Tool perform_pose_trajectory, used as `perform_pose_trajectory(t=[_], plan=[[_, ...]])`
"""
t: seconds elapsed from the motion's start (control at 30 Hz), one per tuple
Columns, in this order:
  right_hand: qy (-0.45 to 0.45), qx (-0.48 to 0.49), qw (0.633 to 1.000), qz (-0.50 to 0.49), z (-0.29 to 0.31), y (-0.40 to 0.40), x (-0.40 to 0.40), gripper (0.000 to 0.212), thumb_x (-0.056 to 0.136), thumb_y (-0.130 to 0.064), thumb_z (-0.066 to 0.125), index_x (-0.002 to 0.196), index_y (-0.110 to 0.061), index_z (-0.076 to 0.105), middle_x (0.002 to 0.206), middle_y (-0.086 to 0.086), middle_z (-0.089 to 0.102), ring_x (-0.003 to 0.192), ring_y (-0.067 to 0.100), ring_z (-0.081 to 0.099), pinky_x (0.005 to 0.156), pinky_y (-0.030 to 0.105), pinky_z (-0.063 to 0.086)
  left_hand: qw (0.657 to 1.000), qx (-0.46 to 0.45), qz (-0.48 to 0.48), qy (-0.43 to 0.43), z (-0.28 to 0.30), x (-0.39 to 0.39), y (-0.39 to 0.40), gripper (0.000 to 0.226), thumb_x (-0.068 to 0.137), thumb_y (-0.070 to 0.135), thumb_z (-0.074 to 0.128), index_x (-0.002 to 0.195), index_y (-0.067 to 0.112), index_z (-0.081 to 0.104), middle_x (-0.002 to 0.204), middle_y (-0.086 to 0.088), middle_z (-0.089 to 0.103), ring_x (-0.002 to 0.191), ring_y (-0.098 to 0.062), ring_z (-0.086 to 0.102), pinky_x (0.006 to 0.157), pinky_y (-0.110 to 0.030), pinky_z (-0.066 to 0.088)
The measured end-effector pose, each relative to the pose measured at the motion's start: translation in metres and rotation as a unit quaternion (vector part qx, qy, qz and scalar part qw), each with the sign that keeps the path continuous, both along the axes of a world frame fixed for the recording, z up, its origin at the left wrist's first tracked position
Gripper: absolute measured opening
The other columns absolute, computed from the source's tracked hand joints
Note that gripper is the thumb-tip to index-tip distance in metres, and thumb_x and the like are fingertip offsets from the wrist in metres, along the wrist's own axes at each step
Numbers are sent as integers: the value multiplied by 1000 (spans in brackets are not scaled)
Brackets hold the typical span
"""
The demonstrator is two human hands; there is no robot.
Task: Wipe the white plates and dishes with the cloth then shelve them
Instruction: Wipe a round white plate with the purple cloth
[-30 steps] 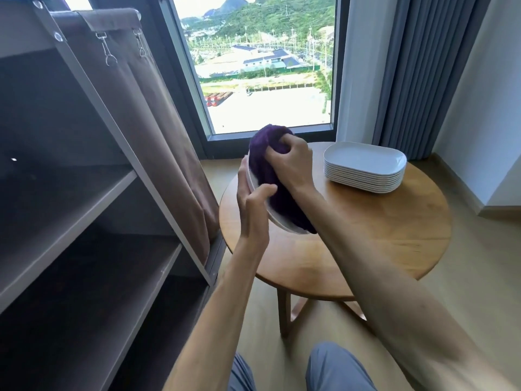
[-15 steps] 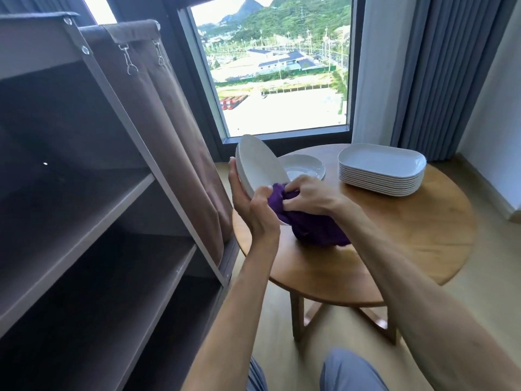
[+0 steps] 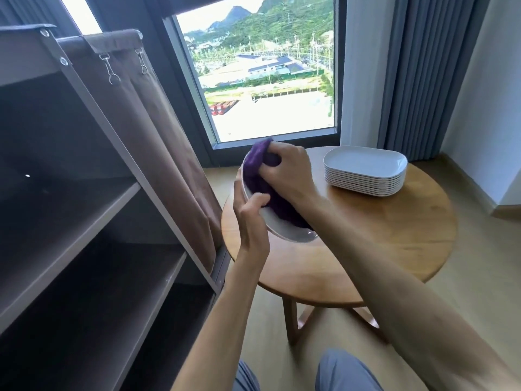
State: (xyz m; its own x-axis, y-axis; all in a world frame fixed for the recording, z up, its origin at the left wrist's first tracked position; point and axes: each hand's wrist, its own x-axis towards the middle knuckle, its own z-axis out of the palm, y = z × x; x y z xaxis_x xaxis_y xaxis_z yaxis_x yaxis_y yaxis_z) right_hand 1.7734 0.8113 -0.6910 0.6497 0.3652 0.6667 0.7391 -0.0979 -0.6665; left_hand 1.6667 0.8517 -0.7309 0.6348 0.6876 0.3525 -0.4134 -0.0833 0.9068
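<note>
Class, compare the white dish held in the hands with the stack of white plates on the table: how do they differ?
The held dish is round; the stack of plates is rounded-rectangular. The dish is tilted on edge, gripped by the left hand; the stack lies flat on the table. The right hand presses the purple cloth into the dish; the stack is untouched. Both are white.

Person seen from a head-worn camera: bare forearms and clothed knees.
Both forearms are unsleeved; the left hand (image 3: 249, 218) and right hand (image 3: 287, 173) wear no gloves; blue-grey trousers (image 3: 346, 372) cover the knees.
</note>
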Motion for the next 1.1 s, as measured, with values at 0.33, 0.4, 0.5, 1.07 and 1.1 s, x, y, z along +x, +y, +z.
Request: perform_pose_trajectory(t=[0.33, 0.4, 0.5, 1.07, 1.1], plan=[[9, -206, 968, -140, -1, 0, 31, 29, 88, -39, 59, 96, -13, 71, 90, 11, 70, 83, 35, 65, 69, 36, 49, 989, 45, 125, -72, 24, 0, -5, 83, 67, 10, 53, 149, 16, 45, 130, 10, 56, 107, 3, 59, 78, -18, 55], [46, -286, 951, -111, -7, -3, 25, 27, 83, -37, 62, 98, -18, 73, 93, 9, 71, 89, 33, 66, 74, 35, 52, 984, 39, 157, -81, 23, 2, -3, 83, 68, 10, 53, 150, 14, 43, 137, 1, 52, 111, 4, 57, 81, -17, 55], [126, -364, 923, 10, -13, -13, 16, 16, 77, -31, 66, 69, -19, 70, 70, 0, 66, 74, 22, 65, 62, 27, 47, 982, 28, 171, -70, 17, 9, 2, 79, 74, 11, 55, 152, 17, 42, 139, 4, 50, 117, 1, 54, 82, -15, 54], [15, -66, 997, 24, 21, 4, -6, 27, 76, -35, 67, 57, -20, 54, 54, -4, 46, 60, 20, 47, 56, 33, 38, 995, -99, -18, -5, 9, -4, 7, 63, 78, 27, 64, 138, 7, 59, 119, -14, 70, 111, -33, 65, 88, -37, 56], [2, -86, 996, -8, 26, 7, -1, 21, 78, -37, 68, 66, -21, 63, 60, -4, 53, 67, 22, 54, 60, 33, 41, 995, -99, -17, -6, 9, -6, 1, 71, 68, 16, 61, 138, 4, 57, 114, -13, 68, 104, -33, 62, 84, -38, 55]])
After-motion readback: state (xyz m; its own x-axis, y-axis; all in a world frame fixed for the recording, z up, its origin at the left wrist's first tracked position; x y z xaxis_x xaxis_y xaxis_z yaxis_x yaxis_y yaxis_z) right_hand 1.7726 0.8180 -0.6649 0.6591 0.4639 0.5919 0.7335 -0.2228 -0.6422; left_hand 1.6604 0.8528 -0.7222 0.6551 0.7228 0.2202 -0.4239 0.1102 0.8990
